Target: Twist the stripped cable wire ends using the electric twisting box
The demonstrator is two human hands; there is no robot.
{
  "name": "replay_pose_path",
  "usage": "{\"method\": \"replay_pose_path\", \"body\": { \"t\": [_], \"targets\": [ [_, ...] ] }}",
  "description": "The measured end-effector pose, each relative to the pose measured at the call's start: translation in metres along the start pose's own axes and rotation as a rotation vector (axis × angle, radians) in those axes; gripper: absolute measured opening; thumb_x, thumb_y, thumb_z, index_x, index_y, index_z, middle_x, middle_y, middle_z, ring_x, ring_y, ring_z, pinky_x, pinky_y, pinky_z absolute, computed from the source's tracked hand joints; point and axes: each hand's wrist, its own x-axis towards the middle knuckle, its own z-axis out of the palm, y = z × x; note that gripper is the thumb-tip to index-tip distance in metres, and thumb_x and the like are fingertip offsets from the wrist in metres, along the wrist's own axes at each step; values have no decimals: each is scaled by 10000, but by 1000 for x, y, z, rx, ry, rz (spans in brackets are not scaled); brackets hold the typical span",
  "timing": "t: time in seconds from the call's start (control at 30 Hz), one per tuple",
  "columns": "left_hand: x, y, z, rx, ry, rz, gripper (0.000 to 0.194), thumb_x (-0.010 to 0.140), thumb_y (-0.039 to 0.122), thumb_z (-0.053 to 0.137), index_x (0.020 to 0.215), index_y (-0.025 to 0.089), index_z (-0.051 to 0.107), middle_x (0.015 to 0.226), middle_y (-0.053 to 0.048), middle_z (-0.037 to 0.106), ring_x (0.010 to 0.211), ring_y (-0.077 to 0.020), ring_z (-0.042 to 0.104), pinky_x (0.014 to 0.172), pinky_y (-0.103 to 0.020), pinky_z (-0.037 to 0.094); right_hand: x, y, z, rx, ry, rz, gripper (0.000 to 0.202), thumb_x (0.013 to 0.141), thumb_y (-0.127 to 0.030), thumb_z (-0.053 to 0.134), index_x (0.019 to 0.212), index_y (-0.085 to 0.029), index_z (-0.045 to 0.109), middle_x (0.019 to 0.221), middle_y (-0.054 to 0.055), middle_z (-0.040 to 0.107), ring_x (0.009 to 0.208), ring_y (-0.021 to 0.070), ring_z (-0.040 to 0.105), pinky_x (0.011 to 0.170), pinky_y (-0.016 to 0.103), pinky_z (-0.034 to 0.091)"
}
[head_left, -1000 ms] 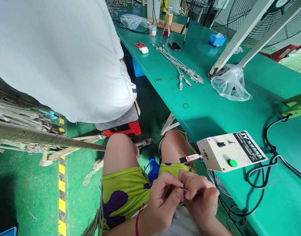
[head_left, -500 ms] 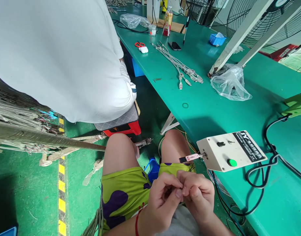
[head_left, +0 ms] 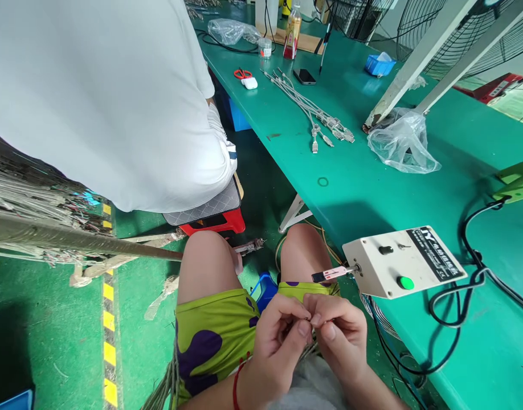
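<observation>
Above my lap, my left hand (head_left: 282, 344) and my right hand (head_left: 342, 336) meet with thumbs and index fingers pinched together. Between the fingertips is the end of a thin grey cable (head_left: 309, 348), mostly hidden; a short stretch of it shows below the fingers. A red string bracelet (head_left: 236, 384) circles my left wrist. Just beyond my right hand stands a beige box-shaped machine (head_left: 398, 262) with a green button, a black knob and a pink-and-black tip (head_left: 330, 274) jutting towards me. Neither hand touches it.
A co-worker in a white shirt (head_left: 116, 102) sits close on my left. Grey USB cables (head_left: 313, 111), a phone (head_left: 305, 77), a bottle (head_left: 291, 34) and a plastic bag (head_left: 404, 142) lie or stand on the green table (head_left: 282, 148). Black cords (head_left: 458, 319) loop beside the machine.
Both hands have shifted slightly left, and the fingertips have parted a little. A bit of cable now shows beneath them. The things on the table stay in place.
</observation>
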Motion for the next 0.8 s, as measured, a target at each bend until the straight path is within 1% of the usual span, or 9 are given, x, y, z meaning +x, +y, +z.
{"method": "replay_pose_path", "body": {
  "t": [0.17,0.27,0.33,0.4,0.47,0.57,0.63,0.7,0.8],
  "targets": [
    [0,0,-2,53,-24,-20,87,1184,270,674,1202,276,758,905,7,674,781,-114,627,744,-194,536,3,5,0,-48,59,13,300,1122,-436,755,896,-262,847,610,12,677,505,184,563,542,343,426],
    [1,1,-2,106,-24,-19,79,1179,278,686,1207,279,760,939,-4,701,799,-119,622,752,-198,532,7,4,6,-62,117,14,450,1115,-506,753,746,-249,767,555,1,585,496,174,496,537,336,406],
    [0,0,-2,108,-30,-11,84,1182,274,682,1214,283,759,956,-10,715,805,-122,621,753,-202,530,10,2,9,-25,149,29,592,1156,-573,662,665,-245,702,519,-8,501,494,170,447,548,337,410],
    [-1,-1,-2,63,-38,-13,105,1190,261,662,1235,292,751,952,-7,710,808,-124,623,753,-203,532,12,-1,12,58,129,66,692,1195,-680,499,714,-251,750,506,-19,437,485,174,426,553,339,426],
    [-1,-1,-2,17,-32,-24,130,1195,240,641,1245,299,746,934,2,688,809,-121,625,762,-202,535,12,-4,11,108,65,91,762,1186,-780,377,884,-260,844,509,-32,414,484,185,455,573,348,454],
    [-1,0,-2,7,-15,-23,131,1191,230,647,1233,294,753,906,12,664,794,-114,611,762,-196,530,9,-4,5,63,-38,44,567,1149,-749,561,1070,-280,869,525,-39,481,528,206,552,629,362,489],
    [-1,2,-2,19,-20,-20,113,1185,245,661,1225,285,758,923,6,681,797,-118,611,761,-200,533,5,-1,2,28,-62,6,296,1111,-572,737,1091,-305,862,589,-18,600,572,210,601,637,357,488],
    [-1,2,-2,28,-25,-21,103,1181,254,668,1217,279,761,937,-3,694,809,-127,626,765,-210,542,2,2,1,23,-41,6,124,1094,-413,779,1107,-326,865,698,8,709,596,200,616,625,347,480],
    [-1,0,-3,35,-17,-29,102,1179,249,669,1216,275,762,942,-9,701,810,-136,642,760,-220,551,0,5,4,79,8,46,146,1127,-377,743,1084,-315,868,722,11,700,600,189,603,619,341,483]
  ]
}}
